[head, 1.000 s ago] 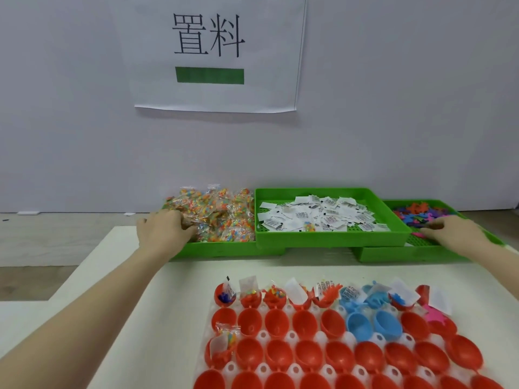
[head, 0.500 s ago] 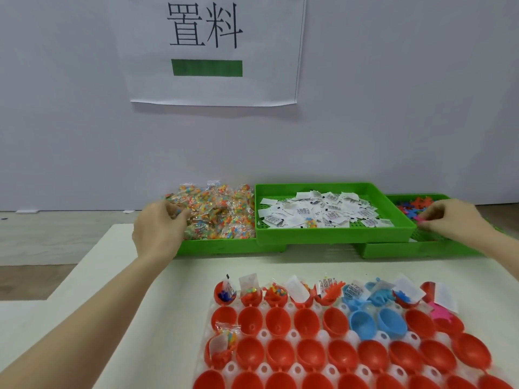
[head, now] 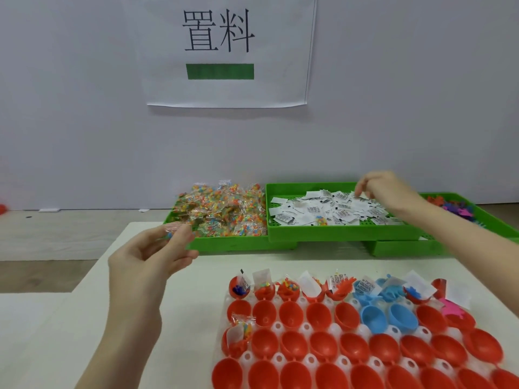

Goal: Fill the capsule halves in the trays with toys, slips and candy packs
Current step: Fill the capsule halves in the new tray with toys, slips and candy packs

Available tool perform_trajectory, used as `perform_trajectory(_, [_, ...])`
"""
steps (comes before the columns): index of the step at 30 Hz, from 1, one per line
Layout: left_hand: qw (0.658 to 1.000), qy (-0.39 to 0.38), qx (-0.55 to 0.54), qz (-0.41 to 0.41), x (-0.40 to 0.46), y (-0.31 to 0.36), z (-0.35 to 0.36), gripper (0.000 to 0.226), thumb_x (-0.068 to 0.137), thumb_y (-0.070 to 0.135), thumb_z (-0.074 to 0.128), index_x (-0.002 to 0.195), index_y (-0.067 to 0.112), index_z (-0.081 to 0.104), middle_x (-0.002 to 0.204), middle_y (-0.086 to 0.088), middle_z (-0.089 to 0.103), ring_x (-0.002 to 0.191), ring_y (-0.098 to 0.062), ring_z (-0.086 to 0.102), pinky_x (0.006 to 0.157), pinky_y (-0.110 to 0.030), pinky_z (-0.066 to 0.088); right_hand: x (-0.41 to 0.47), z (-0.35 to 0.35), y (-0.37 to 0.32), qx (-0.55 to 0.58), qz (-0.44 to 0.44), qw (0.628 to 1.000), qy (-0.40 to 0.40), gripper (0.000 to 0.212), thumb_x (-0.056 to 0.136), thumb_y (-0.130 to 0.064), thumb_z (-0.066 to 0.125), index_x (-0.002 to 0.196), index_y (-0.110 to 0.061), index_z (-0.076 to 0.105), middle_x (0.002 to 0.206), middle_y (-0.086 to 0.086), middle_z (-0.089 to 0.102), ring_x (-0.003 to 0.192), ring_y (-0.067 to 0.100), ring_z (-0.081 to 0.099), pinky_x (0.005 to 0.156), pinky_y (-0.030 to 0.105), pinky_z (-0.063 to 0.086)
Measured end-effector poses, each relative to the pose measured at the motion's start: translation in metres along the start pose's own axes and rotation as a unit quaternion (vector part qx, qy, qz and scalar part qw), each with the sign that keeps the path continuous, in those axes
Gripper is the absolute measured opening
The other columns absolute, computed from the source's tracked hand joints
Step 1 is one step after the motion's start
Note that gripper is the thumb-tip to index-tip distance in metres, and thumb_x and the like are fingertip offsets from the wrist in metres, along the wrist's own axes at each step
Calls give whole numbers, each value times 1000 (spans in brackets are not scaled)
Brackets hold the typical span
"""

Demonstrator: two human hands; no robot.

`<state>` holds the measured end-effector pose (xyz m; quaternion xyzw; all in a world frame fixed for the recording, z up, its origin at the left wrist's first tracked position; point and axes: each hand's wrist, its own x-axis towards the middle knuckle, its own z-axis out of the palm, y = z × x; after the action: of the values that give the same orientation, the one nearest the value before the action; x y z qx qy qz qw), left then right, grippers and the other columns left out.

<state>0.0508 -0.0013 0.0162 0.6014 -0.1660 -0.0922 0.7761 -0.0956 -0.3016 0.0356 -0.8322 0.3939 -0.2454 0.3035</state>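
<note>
1. Green bin w/ candy packs (head: 224,214) sits far left on the white table (head: 118,318); next right, a green bin w/ paper slips (head: 331,211); far right, a third green bin w/ toys (head: 460,206), partly hidden behind my right forearm.
2. Left hand (head: 151,254) is raised in front of the candy bin, thumb and fingers pinching one clear candy pack (head: 172,230) (blurred, contents not readable).
3. Right hand (head: 384,189) is over the slip bin, fingertips curled down onto the pile; I cannot tell whether a slip is actually pinched.
4. Capsule tray (head: 309,327) lies near me: back row of capsule halves (head: 331,289) carries slips, toys, candy; one red half (head: 237,338) at left edge is also loaded. Remaining red and two blue halves (head: 387,318) hold nothing.
</note>
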Motion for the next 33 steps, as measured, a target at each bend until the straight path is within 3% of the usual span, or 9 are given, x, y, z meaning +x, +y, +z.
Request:
perform_trajectory(2, [999, -34, 21, -9, -3, 4, 3, 1, 80, 10, 65, 81, 10, 64, 63, 1, 68, 48, -7, 62, 51, -12, 51, -2, 15, -4, -140, -10, 988, -62, 22, 88, -23, 46, 85, -14, 66, 88, 3, 63, 85, 21, 58, 72, 29, 41])
perform_trajectory(4, [998, -53, 32, -24, -5, 6, 5, 3, 83, 11, 62, 81, 10, 65, 66, 0, 69, 50, -8, 64, 52, -13, 51, -4, 25, -5, -230, -4, 970, -80, 28, 82, -33, 57, 99, -12, 67, 90, 4, 65, 89, 26, 59, 68, 28, 39])
perform_trajectory(10, [998, -55, 24, -26, -8, 13, 7, 4, 83, 10, 62, 80, 11, 65, 66, 0, 69, 51, -10, 65, 51, -13, 51, -5, 34, -8, -219, 12, 976, -8, 14, 76, -25, 69, 84, -13, 73, 57, -6, 54, 73, 20, 57, 59, 25, 38])
perform_trajectory(21, [994, -102, 26, -19, -15, 15, 12, 7, 84, 11, 61, 78, 13, 64, 59, 7, 68, 52, -10, 65, 51, -13, 50, 0, 27, 3, -320, -42, 940, 111, 32, 94, -31, 47, 93, -5, 67, 88, 12, 67, 80, 30, 57, 63, 30, 33])
perform_trajectory(24, [989, -136, 42, -49, -16, 13, 15, 11, 87, 13, 57, 80, 14, 66, 69, 0, 70, 58, -12, 68, 54, -13, 52, -3, 17, -5, -280, -45, 942, 180, 32, 97, -24, 41, 91, -4, 65, 90, 17, 65, 86, 35, 58, 65, 31, 32])
perform_trajectory(26, [983, -159, 40, -78, -18, 13, 18, 16, 91, 12, 53, 83, 14, 66, 71, -3, 70, 61, -13, 69, 56, -14, 53, -10, 11, -16, -214, -33, 959, 180, 36, 97, -26, 37, 75, -4, 56, 71, 15, 56, 78, 35, 54, 64, 32, 31])
perform_trajectory(28, [978, -180, 36, -96, -21, 13, 22, 18, 92, 9, 51, 84, 14, 66, 68, -2, 70, 61, -14, 69, 57, -14, 53, -21, 8, -33, -113, -25, 984, 134, 40, 97, -28, 36, 66, -5, 46, 57, 7, 40, 65, 27, 45, 58, 32, 27])
perform_trajectory(30, [971, -209, 37, -111, -27, 13, 28, 17, 92, 10, 50, 87, 13, 66, 74, -4, 71, 62, -14, 69, 57, -14, 54, -43, 11, -55, 2, -35, 998, 58, 40, 97, -27, 38, 75, 2, 54, 55, 2, 29, 55, 19, 31, 53, 30, 21])
perform_trajectory(33, [953, -264, 33, -143, -37, 14, 37, 25, 91, 31, 48, 88, 13, 66, 74, -3, 71, 67, -16, 70, 63, -17, 55, -90, 27, -86, 98, -84, 990, -55, 39, 96, -29, 43, 60, -15, 51, 56, -2, 30, 52, 12, 28, 52, 28, 23])
